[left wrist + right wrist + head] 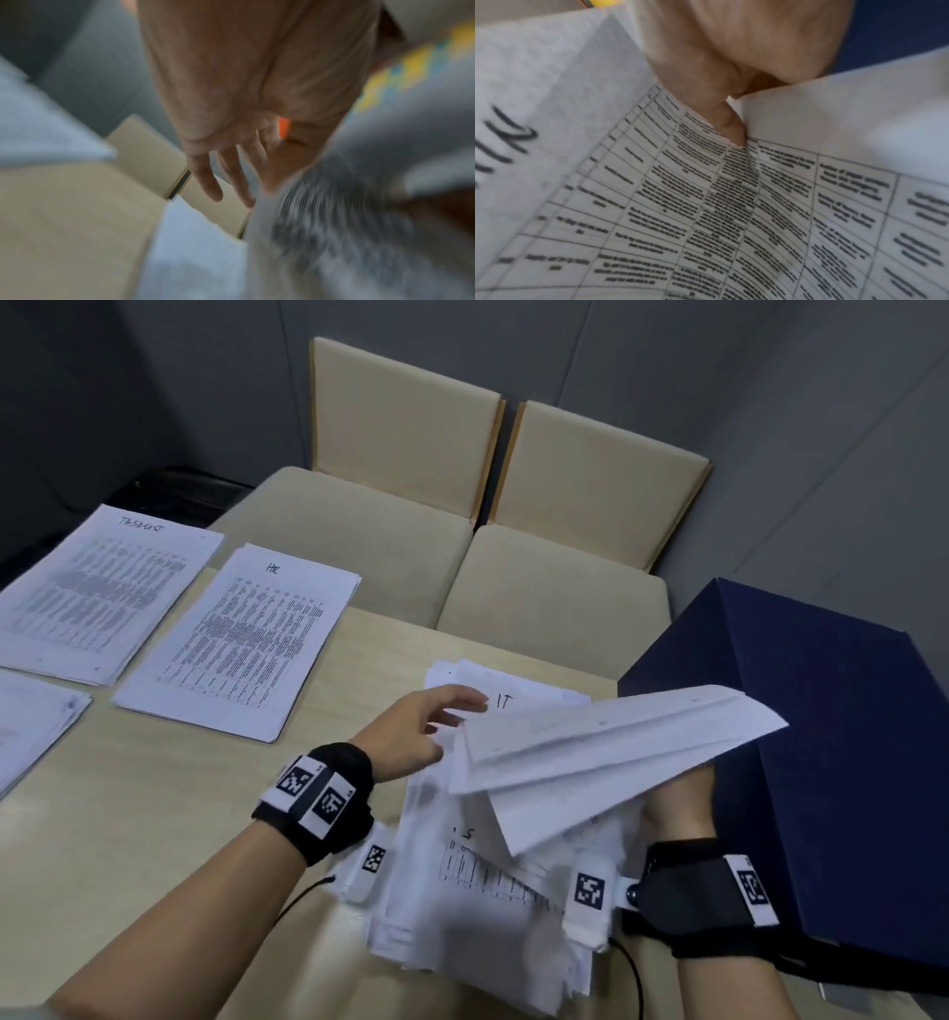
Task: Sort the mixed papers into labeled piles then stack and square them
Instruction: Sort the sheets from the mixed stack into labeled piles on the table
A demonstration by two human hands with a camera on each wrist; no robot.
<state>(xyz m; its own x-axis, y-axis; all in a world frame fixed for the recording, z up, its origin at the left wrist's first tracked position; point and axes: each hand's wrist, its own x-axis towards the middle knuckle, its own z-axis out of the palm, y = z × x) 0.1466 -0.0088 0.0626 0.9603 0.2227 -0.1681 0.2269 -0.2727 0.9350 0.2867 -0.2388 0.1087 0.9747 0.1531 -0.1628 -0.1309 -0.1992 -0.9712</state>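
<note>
My right hand (678,801) grips a fanned bunch of white sheets (606,742) from below and holds it tilted above the table. In the right wrist view its thumb (729,125) presses on a printed table sheet (706,203). My left hand (426,726) reaches to the bunch's left edge with straight fingers (210,182) that touch the paper. Under the bunch lies the loose mixed stack (472,891). Behind it is a pile marked "IT" (513,698). The "HR" pile (246,634) and another labeled pile (87,593) lie at the left.
A dark blue box (832,737) stands right beside my right hand. Another paper pile (31,721) sits at the far left edge. Two beige chairs (411,454) stand behind the wooden table (154,814). Bare tabletop lies in front of the HR pile.
</note>
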